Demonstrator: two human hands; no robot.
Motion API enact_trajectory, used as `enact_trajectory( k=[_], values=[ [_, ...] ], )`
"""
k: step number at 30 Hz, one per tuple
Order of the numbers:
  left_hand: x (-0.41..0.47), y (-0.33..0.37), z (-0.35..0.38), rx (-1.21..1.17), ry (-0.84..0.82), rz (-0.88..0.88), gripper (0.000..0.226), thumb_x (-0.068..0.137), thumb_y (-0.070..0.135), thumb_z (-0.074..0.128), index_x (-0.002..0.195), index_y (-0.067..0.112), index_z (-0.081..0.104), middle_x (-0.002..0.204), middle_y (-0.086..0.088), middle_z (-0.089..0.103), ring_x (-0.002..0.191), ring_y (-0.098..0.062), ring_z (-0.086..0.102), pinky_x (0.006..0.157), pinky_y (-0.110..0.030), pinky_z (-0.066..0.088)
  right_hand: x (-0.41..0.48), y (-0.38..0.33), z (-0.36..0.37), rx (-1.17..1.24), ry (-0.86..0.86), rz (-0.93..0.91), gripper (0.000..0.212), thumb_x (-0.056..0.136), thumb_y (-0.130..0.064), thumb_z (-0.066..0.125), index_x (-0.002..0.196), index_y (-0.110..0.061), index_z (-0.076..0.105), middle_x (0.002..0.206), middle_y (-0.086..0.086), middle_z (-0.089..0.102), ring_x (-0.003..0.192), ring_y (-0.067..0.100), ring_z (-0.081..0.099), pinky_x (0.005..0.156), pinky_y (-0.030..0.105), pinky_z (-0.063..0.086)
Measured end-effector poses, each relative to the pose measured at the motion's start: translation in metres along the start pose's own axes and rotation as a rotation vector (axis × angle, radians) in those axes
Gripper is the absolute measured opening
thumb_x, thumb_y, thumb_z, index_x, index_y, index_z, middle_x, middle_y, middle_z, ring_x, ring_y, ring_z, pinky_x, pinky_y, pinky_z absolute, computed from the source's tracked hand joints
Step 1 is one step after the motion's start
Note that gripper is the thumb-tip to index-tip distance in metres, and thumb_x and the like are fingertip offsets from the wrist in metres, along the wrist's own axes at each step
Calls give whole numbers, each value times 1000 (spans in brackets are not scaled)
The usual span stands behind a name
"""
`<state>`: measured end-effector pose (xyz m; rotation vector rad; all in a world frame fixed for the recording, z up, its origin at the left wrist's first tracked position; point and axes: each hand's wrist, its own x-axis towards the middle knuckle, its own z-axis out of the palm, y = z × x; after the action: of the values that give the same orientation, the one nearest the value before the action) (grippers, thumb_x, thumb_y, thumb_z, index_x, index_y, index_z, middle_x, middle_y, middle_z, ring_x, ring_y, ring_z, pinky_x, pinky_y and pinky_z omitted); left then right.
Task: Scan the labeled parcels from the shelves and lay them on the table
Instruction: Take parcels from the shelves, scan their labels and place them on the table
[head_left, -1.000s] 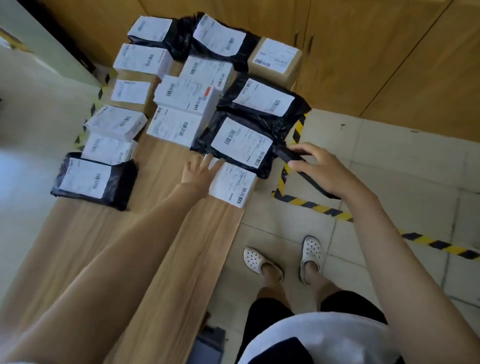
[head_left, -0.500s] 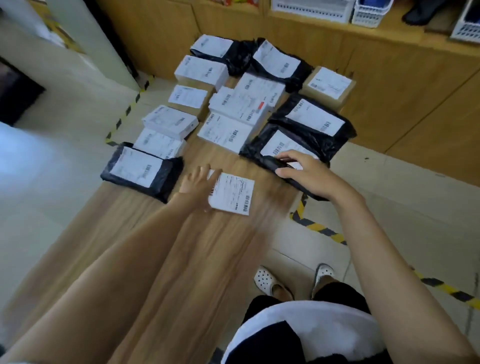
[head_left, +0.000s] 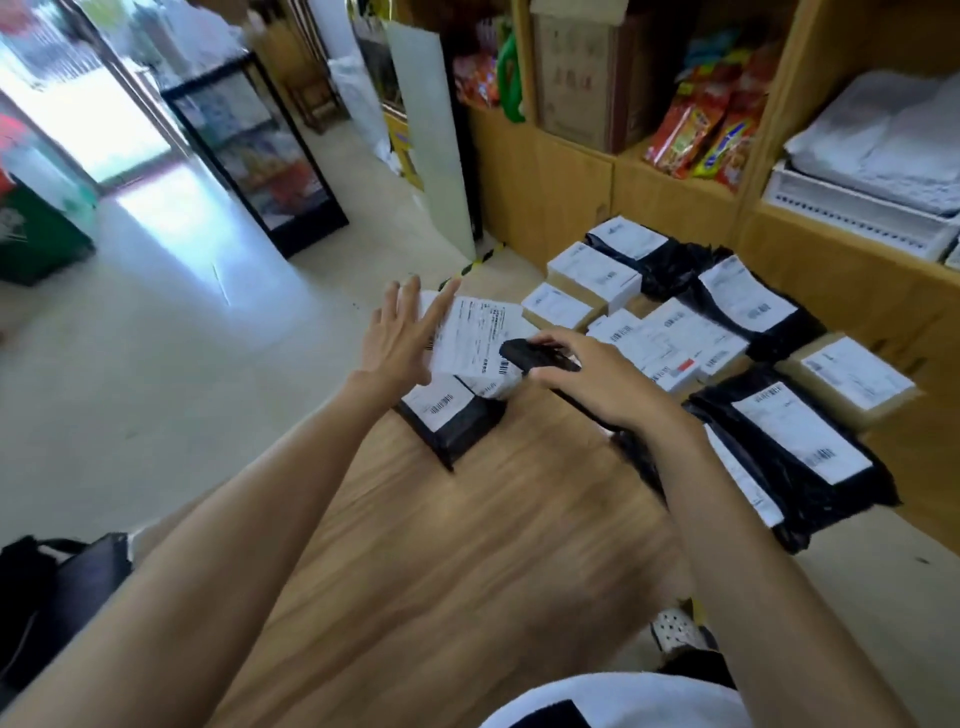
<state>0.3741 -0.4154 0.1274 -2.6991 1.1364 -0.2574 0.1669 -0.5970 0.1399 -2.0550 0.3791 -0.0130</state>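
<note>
The right hand (head_left: 597, 384) is curled round a black scanner (head_left: 530, 356), its head pointing left; just beside that head lies the white parcel (head_left: 480, 332), label up, a barcode strip at the label's near right corner almost under the scanner; the left hand (head_left: 400, 338) lies with straight, spread fingers against the parcel's left edge, gripping nothing I can see; the parcel's long axis runs away from the person, over a black parcel (head_left: 452, 421) on the table (head_left: 467, 545); more labelled parcels lie in rows to the right, below the shelves (head_left: 675, 197).
</note>
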Motion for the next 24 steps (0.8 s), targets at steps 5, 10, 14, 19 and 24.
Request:
enact_trajectory(
  k=[5,10,14,19,24],
  values=[
    [22,9,-7,37,25,-85,125,59,36,88,152,30,5,146,-13,13,138,-39,19,107,-47,36,34,3,-42,-108,-111,-4,47,92,-42,63,138,-36,52,135,-4,59,119,19,57,102,45,47],
    [46,34,-18,21,-6,-137,114,62,33,86,151,22,16,147,-15,17,139,-37,18,108,-47,35,55,19,-87,-122,-241,-14,45,96,-30,62,140,-32,54,123,-10,54,115,15,53,93,31,40],
    [60,55,-15,19,-40,-186,119,56,34,90,150,24,17,145,-14,20,135,-36,22,105,-46,38,64,39,-114,-159,-315,-28,48,98,-27,61,145,-29,52,139,-8,54,119,11,51,95,28,37],
    [67,85,-8,25,-105,-244,126,55,48,91,150,25,12,142,-11,18,136,-36,21,106,-47,38,65,60,-143,-190,-383,-22,46,97,-29,59,142,-38,53,140,-5,55,121,16,53,100,32,42],
    [66,104,-12,9,-119,-291,122,56,43,90,150,24,16,141,-11,20,133,-35,24,105,-46,37,63,73,-169,-191,-407,-37,45,97,-28,59,140,-39,55,141,-7,54,124,17,51,106,37,39]
  ],
)
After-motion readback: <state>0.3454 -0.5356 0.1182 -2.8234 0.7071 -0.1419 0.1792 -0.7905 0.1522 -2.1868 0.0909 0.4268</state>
